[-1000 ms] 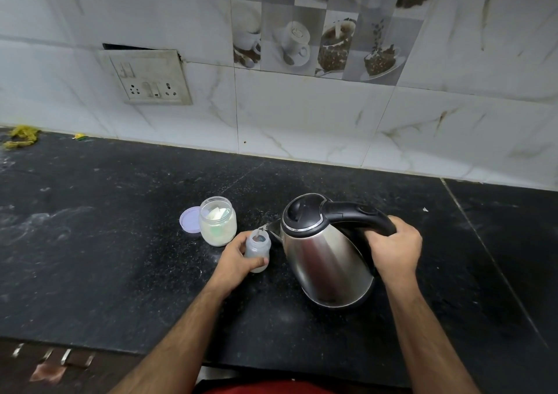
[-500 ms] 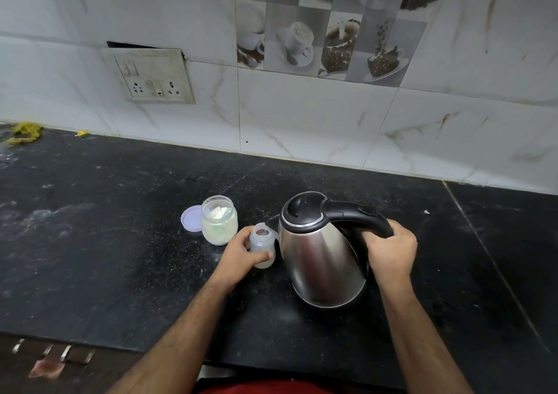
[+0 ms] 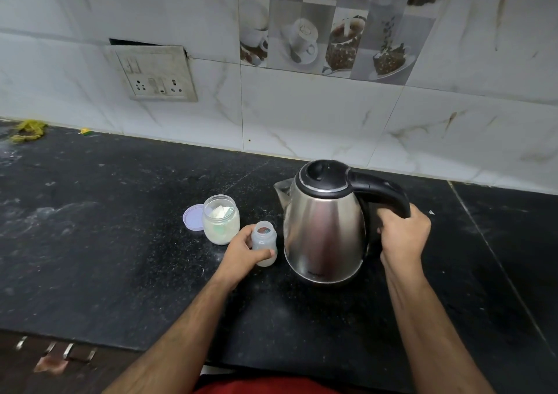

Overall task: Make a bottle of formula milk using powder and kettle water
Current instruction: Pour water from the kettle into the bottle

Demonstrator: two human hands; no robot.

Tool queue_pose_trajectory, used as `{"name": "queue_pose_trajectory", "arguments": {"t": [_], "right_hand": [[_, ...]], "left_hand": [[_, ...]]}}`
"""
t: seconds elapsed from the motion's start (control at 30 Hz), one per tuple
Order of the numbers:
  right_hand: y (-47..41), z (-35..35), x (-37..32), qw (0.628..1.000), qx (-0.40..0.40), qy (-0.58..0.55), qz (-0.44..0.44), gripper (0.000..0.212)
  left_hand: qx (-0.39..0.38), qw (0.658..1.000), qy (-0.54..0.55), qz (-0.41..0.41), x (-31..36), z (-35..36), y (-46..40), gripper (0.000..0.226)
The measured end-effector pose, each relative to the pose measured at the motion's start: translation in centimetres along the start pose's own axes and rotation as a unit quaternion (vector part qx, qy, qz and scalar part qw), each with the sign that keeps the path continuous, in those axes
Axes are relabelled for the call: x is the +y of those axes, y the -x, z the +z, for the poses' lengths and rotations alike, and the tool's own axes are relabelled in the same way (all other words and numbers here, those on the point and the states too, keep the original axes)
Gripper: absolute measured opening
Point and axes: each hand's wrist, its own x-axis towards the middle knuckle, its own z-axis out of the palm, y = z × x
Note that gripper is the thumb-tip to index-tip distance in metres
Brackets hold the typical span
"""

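The steel kettle (image 3: 324, 230), tilted a moment ago, stands upright again in the right hand (image 3: 403, 236), while the left hand (image 3: 241, 251) grips the open baby bottle (image 3: 264, 242) just left of it, so pouring seems finished.

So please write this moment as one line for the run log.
left hand: holds open bottle | right hand: grips kettle handle | kettle: upright | powder jar: open
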Motion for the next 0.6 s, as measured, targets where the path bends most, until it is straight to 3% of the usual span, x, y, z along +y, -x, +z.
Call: {"name": "queue_pose_trajectory", "arguments": {"t": [0.27, 0.6], "right_hand": [[-2.9, 3.4, -1.8, 0.998, -0.001, -0.064, 0.017, 0.026], [-8.5, 9.6, -1.7, 0.997, -0.008, -0.064, 0.046, 0.022]], "left_hand": [[0.012, 0.999, -0.028, -0.012, -0.4, 0.5, -1.5, 0.054], [0.007, 0.999, -0.049, -0.015, -0.2, 0.9, -2.6, 0.052]]}}
